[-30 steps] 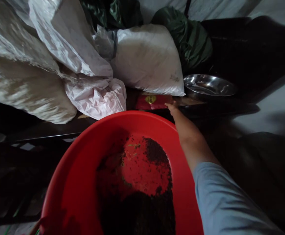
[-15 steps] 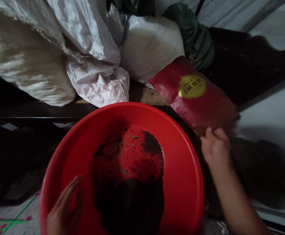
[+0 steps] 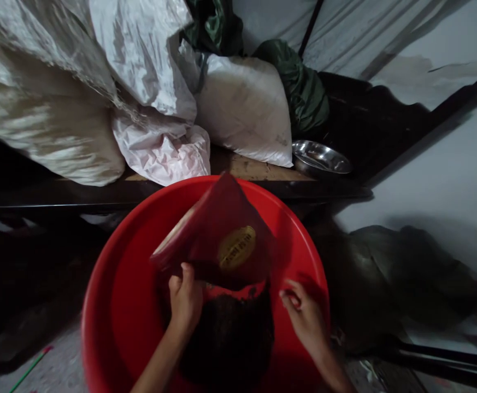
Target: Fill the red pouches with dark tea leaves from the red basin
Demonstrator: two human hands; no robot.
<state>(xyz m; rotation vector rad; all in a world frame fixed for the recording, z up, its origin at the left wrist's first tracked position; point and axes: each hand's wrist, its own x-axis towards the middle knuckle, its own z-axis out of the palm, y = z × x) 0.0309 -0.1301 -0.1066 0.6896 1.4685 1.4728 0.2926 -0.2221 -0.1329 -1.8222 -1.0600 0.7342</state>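
A dark red packet (image 3: pixel 209 229) with a gold oval label hangs tilted over the large red basin (image 3: pixel 115 305). My left hand (image 3: pixel 186 297) grips the packet's lower edge, thumb on top. To the right of it, my right hand (image 3: pixel 301 311) hovers over the basin with loosely bent fingers, apart from the packet and holding nothing. Dark, crumbly material like soil (image 3: pixel 230 338) covers much of the basin's floor. The packet hides the basin's far part.
Several large sacks stand on a wooden bench behind the basin, among them a white sack (image 3: pixel 246 103) and a pinkish bag (image 3: pixel 164 147). A metal bowl (image 3: pixel 322 157) sits at the bench's right. A green stick (image 3: pixel 29 371) lies on the floor at lower left.
The packet has moved from the right, beyond the rim, to over the basin. My left hand has taken hold of it and my right hand has let go. The view has shifted slightly.
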